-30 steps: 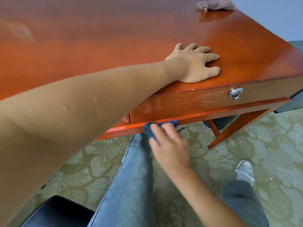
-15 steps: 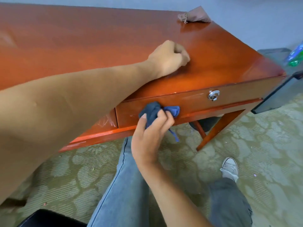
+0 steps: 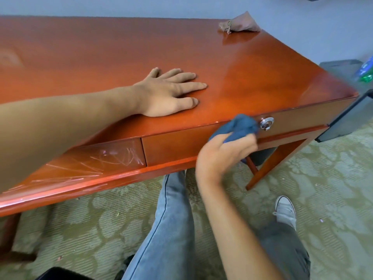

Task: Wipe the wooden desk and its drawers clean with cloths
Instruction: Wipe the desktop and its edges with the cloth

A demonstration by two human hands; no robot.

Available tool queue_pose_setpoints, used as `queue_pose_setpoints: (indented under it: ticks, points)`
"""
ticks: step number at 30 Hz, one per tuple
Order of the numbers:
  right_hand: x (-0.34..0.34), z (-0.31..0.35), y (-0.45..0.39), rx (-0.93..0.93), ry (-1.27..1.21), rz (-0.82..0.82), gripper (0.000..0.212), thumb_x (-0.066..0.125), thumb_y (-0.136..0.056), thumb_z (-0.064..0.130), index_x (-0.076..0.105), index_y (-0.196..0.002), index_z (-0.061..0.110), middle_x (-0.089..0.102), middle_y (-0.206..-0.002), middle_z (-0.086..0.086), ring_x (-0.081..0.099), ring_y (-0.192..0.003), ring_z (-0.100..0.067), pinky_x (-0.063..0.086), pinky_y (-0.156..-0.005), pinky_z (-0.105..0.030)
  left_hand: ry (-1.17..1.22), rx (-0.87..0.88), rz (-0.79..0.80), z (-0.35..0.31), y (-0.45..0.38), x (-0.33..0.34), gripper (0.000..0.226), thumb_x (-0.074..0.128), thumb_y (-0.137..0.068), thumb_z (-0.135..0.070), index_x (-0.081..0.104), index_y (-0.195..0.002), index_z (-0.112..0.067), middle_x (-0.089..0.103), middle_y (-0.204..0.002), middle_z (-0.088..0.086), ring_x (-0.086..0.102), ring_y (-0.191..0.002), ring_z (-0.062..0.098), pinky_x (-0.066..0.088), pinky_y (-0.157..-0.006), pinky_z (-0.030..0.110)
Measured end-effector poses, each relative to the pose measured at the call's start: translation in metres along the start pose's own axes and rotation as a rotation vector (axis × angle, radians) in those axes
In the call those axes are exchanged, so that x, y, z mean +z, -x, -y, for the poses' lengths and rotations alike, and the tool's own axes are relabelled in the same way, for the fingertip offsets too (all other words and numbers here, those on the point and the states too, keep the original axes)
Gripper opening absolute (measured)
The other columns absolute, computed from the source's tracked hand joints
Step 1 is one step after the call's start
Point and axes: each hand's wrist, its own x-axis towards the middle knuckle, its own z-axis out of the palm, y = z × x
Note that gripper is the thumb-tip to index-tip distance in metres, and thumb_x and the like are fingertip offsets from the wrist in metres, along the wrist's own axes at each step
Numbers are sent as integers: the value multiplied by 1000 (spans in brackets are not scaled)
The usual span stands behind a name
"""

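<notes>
A glossy red-brown wooden desk fills the upper half of the view. My left hand lies flat on its top near the front edge, fingers spread. Below it, my right hand grips a bunched blue cloth and presses it against the right drawer front, just left of the round silver lock. The left drawer front carries pale scratch marks. A crumpled brown cloth lies at the desk's far right corner.
A dark box stands against the desk's right end, with blue and green items behind it. Patterned green carpet covers the floor. My jeans-clad legs and a white shoe are under the desk edge. A black seat corner shows bottom left.
My right hand has slid the blue cloth rightward along the drawer front up to the lock. My left hand, curled half a second ago, now lies flat on the desk top.
</notes>
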Motion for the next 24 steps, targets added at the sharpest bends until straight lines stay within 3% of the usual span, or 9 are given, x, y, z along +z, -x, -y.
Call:
queue_pose_setpoints:
  ticks: [3,5,7,10,13,15,17,20,24]
  points:
    - [-8,-4,64,-353,30,280,30,60,-87,14,48,-114,5,45,-125,-20,51,-113,-38,43,-103,-43,-8,2,-14,0,1,5,69,17,-89,-77,11,-156,-63,3,-173,-20,-3,-161,16,-3,-126,61]
    - [-18,-20,80,-603,95,473,37,74,-83,21,53,-112,14,45,-124,-11,55,-107,-35,47,-95,-39,-5,13,-20,1,0,6,68,17,-90,-77,11,-156,-63,4,-173,-20,-2,-161,16,-2,-126,61]
    - [-23,-27,72,-709,152,540,40,78,-80,29,55,-111,19,47,-118,-6,58,-100,-31,50,-82,-37,3,15,-28,1,-3,5,69,15,-88,-79,11,-156,-64,5,-172,-20,-2,-161,15,-1,-127,60]
    - [-24,-25,37,-451,163,390,36,65,-87,40,52,-108,14,50,-108,-5,59,-96,-28,48,-74,-35,-5,17,-29,4,-4,7,75,10,-82,-84,10,-155,-66,5,-172,-22,-2,-160,14,-2,-127,60]
    - [-23,-25,-13,36,184,74,21,53,-94,30,44,-102,13,44,-105,-2,57,-96,-34,41,-72,-36,-4,18,-34,5,-4,6,76,8,-81,-87,9,-154,-67,4,-172,-22,-3,-160,13,-2,-127,59]
    - [-19,-19,-27,157,169,0,15,49,-93,27,38,-99,19,40,-103,1,55,-96,-32,42,-74,-40,-4,22,-41,4,-4,6,77,7,-80,-87,9,-154,-67,4,-172,-22,-2,-160,14,-2,-127,59]
    - [-12,-3,-9,145,115,41,18,47,-86,29,37,-96,16,41,-103,-1,50,-97,-30,45,-82,-46,-12,20,-34,4,-3,6,78,7,-80,-87,9,-155,-66,4,-172,-21,-2,-160,15,-2,-128,59]
    - [-13,14,43,-92,102,203,31,53,-82,30,46,-98,4,48,-108,-11,52,-101,-36,46,-91,-49,-4,18,-28,3,-2,5,78,8,-79,-86,10,-155,-66,4,-172,-21,-2,-160,14,-2,-128,58]
    - [-16,24,78,-348,143,405,42,70,-85,44,49,-99,10,48,-110,-6,53,-103,-30,47,-88,-43,5,15,-37,3,-2,5,79,10,-79,-86,12,-155,-65,6,-172,-21,-1,-160,14,-2,-128,58]
